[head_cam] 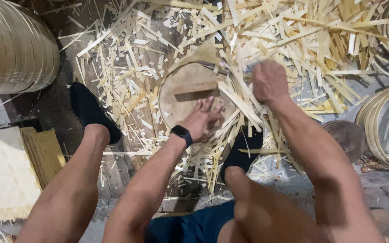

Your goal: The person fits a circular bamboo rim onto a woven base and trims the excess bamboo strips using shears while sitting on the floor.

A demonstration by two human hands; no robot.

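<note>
My left hand [202,119], with a black watch on its wrist, lies flat with fingers spread on a round wooden chopping block [181,96]. A short wooden piece [195,89] rests on the block just beyond the fingertips. My right hand [269,81] is closed in a fist around a tool handle at the block's right edge; the tool itself is blurred and mostly hidden. Long bamboo strips [239,105] slant across the block between both hands.
Bamboo offcuts [293,40] litter the floor all around. Stacked bamboo hoops [12,49] stand at top left, more hoops [386,126] at right, a round lid [348,137] beside them. Woven mats [5,175] lie at lower left. My feet wear black shoes [91,110].
</note>
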